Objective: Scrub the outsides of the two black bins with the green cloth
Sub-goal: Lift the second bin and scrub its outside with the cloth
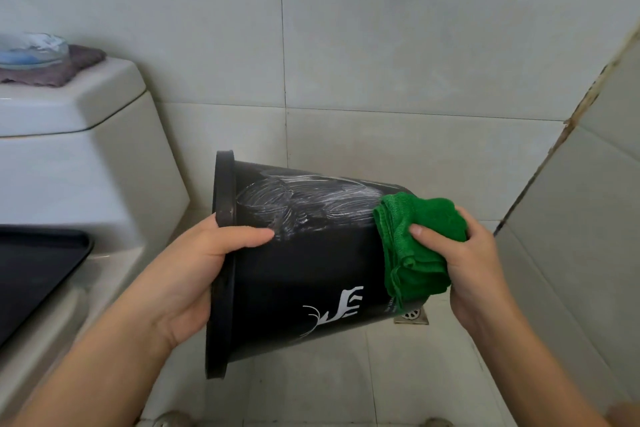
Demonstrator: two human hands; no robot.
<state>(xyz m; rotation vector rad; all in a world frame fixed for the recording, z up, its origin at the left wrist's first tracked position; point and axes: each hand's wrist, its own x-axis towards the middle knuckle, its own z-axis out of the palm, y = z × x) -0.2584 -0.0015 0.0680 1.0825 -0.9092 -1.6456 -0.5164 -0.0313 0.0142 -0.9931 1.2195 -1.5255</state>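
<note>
A black bin (304, 263) with a white deer print is held on its side in the air, rim to the left and base to the right. White soapy streaks cover its upper side. My left hand (194, 270) grips the rim, thumb lying along the bin's wall. My right hand (471, 260) holds the folded green cloth (415, 246) against the bin's base end. Only one bin is in view.
A white toilet with its cistern (69, 114) stands at the left, with a grey cloth and a clear dish on the lid. A black tray-like object (31, 270) lies at the left edge. A floor drain (412, 315) sits under the bin. Tiled walls close in behind and at the right.
</note>
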